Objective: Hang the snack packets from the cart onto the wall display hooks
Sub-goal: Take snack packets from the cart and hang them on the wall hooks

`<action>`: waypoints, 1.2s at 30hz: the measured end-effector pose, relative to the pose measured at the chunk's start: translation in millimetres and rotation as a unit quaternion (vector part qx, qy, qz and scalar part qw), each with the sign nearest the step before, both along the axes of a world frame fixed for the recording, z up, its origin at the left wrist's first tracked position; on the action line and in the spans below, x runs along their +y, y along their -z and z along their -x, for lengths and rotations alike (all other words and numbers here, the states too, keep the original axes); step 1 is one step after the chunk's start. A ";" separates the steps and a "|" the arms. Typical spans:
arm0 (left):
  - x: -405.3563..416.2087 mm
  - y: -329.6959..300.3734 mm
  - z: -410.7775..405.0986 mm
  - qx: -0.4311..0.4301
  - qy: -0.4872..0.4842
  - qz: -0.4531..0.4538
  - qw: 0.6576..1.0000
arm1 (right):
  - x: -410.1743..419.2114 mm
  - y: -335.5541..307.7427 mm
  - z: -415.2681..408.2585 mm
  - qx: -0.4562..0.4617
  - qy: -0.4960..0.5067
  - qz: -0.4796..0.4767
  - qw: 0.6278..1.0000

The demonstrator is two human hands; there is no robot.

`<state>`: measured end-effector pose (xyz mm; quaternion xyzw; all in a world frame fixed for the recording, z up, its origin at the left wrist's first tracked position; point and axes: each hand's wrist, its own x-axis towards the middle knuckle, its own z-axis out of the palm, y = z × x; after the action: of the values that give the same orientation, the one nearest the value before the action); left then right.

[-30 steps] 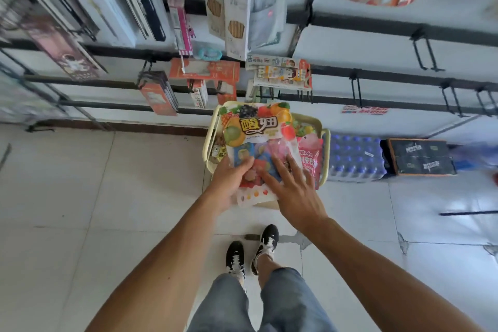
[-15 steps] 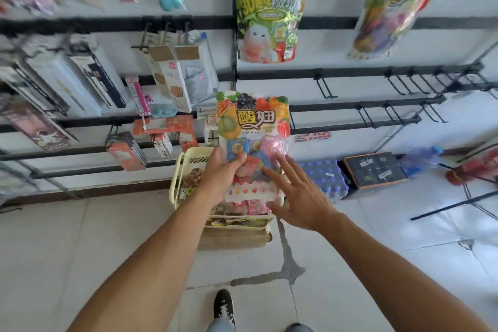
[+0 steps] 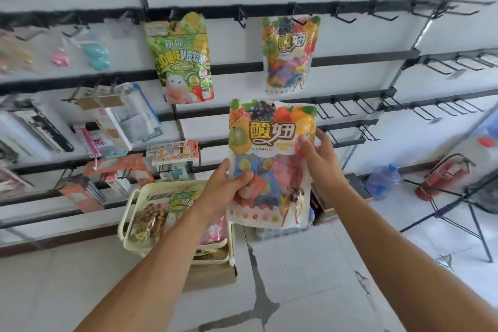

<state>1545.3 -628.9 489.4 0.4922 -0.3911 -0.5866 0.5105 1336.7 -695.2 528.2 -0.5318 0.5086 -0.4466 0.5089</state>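
Observation:
I hold a colourful fruit candy packet (image 3: 269, 140) upright in front of the wall. My left hand (image 3: 229, 191) grips its lower left part, thumb on the front. My right hand (image 3: 320, 153) holds its right edge near the top. An identical fruit candy packet (image 3: 289, 54) hangs from a hook on the upper rail, above and slightly right of the held one. A green snack packet (image 3: 183, 59) hangs to its left. The cream cart (image 3: 134, 197) stands below on the floor with more packets inside, partly hidden by my left arm.
Empty black hooks (image 3: 347, 17) line the top rail to the right, and more empty hooks (image 3: 339, 109) sit on the lower rails. Boxed goods (image 3: 121, 113) hang at the left. A water bottle (image 3: 382, 180), a red extinguisher (image 3: 444, 172) and a folding stand (image 3: 458, 213) are at the right.
I have lifted the packet from the cart up toward the wall. My right hand has moved from below the packet onto its right edge. My view has tilted upward.

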 end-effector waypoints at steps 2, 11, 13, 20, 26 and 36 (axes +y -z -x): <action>0.9 -5.7 22.8 -0.015 0.014 -0.003 1.000 | -3.5 -8.8 19.0 -0.033 0.022 0.010 0.999; -49.1 -43.6 63.9 -0.016 -0.012 0.023 1.000 | -27.6 -26.3 64.0 -0.079 0.018 0.044 0.996; -71.8 -59.7 67.2 -0.027 -0.041 0.052 0.997 | -35.3 -29.2 65.1 -0.075 -0.004 0.043 0.996; -151.7 -73.9 71.5 -0.024 -0.107 0.094 0.990 | -93.2 -44.2 76.7 -0.053 -0.051 0.016 0.997; -194.5 -80.5 78.8 -0.035 -0.142 0.112 0.983 | -151.9 -66.7 73.2 -0.021 -0.028 0.054 0.998; -257.4 -107.1 85.9 -0.081 -0.240 0.119 0.960 | -238.1 -82.5 71.9 -0.022 -0.049 0.050 0.997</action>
<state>1459.4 -886.3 596.5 0.5532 -0.3690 -0.3541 0.6576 1264.9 -933.3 610.7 -0.5710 0.4476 -0.4573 0.5142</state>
